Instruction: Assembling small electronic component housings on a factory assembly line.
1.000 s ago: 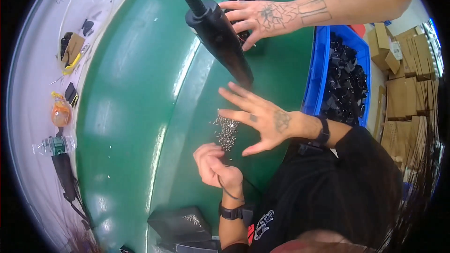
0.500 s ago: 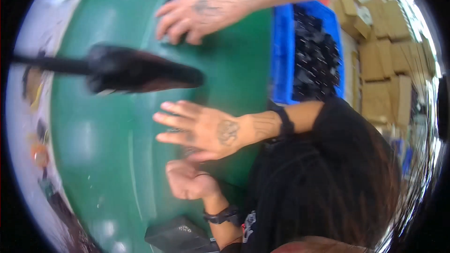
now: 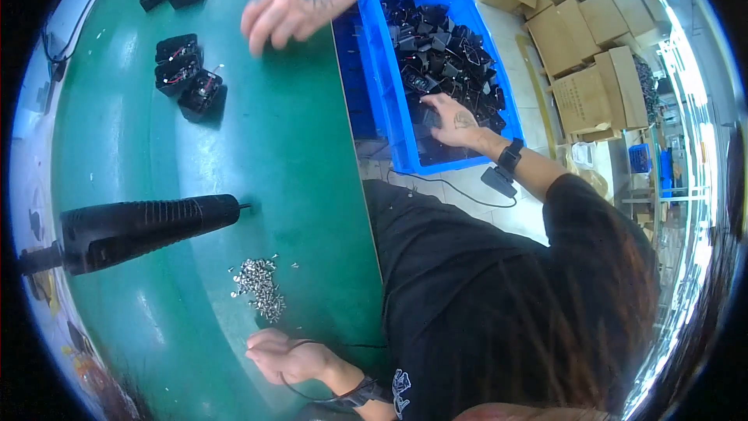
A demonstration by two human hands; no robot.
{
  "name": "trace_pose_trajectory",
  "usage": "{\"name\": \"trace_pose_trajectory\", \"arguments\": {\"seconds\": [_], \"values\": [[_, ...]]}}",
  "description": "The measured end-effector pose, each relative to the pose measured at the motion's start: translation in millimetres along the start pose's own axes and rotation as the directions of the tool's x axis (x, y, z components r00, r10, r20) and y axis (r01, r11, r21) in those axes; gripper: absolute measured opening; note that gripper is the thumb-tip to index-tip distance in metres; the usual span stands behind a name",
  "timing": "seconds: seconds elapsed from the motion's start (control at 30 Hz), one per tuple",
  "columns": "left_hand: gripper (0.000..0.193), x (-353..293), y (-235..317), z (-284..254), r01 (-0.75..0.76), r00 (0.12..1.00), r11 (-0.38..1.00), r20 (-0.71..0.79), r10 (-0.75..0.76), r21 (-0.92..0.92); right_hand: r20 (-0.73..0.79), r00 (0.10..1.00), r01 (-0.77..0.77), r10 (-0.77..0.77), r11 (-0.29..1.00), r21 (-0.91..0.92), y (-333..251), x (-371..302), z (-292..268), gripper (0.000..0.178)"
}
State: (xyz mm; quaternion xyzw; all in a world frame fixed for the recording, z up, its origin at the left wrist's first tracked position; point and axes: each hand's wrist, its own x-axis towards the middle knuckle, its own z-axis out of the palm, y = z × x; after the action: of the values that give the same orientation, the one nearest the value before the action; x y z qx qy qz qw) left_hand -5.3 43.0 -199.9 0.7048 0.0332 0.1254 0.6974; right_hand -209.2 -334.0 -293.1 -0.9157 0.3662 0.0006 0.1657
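Right hand [image 3: 450, 119] is down in the blue bin [image 3: 372, 86], fingers spread over the black parts [image 3: 448, 54], nothing gripped yet. Left hand [image 3: 287, 359] is loosely curled, empty, by the screw pile [image 3: 259, 287] on the tabletop [image 3: 296, 164]. A few housings [image 3: 188, 78] are laid out; the bin's nearly full.

The right hand [image 3: 450, 121] reaches down into the blue bin [image 3: 374, 86], which stands beside the right edge of the green worktop [image 3: 296, 156], its fingers spread on the heap of black parts [image 3: 448, 54] inside. The left hand [image 3: 284, 359] rests loosely curled near the worktop's near edge, just below a small pile of silver screws [image 3: 259, 287]. A black electric screwdriver [image 3: 148, 226] lies toward the left edge. Another person's hand [image 3: 292, 4] hovers over the far side, near open black housings [image 3: 191, 82].
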Motion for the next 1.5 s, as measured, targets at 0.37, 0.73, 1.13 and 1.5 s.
{"name": "trace_pose_trajectory", "arguments": {"seconds": [0.37, 0.73, 1.13, 1.5], "values": [[0.046, 4.2, -9.7, -4.5, -0.035, 0.997, 0.999, 0.070, 0.033, 0.034, -0.164, 0.947, -0.190, 0.276, 0.894, 0.407, 24.1, -6.5, 2.9, 0.044], [0.046, -1.7, -18.8, -9.7, -0.085, 0.992, 0.996, 0.093, 0.088, -0.041, 0.168, 0.981, -0.147, -0.101, 0.185, 0.972, -160.3, -29.4, -94.7, 0.078], [0.046, -1.2, -18.5, -11.7, -0.084, 0.991, 0.996, 0.104, 0.085, -0.014, 0.165, 0.970, -0.152, -0.180, 0.085, 0.985, -178.6, -38.8, -105.5, 0.075], [0.045, 0.6, -12.7, -9.7, -0.122, 0.991, 0.992, 0.051, 0.124, -0.043, 0.164, 0.973, -0.157, -0.160, 0.060, 0.986, -183.2, -9.2, -86.4, 0.074]]}}
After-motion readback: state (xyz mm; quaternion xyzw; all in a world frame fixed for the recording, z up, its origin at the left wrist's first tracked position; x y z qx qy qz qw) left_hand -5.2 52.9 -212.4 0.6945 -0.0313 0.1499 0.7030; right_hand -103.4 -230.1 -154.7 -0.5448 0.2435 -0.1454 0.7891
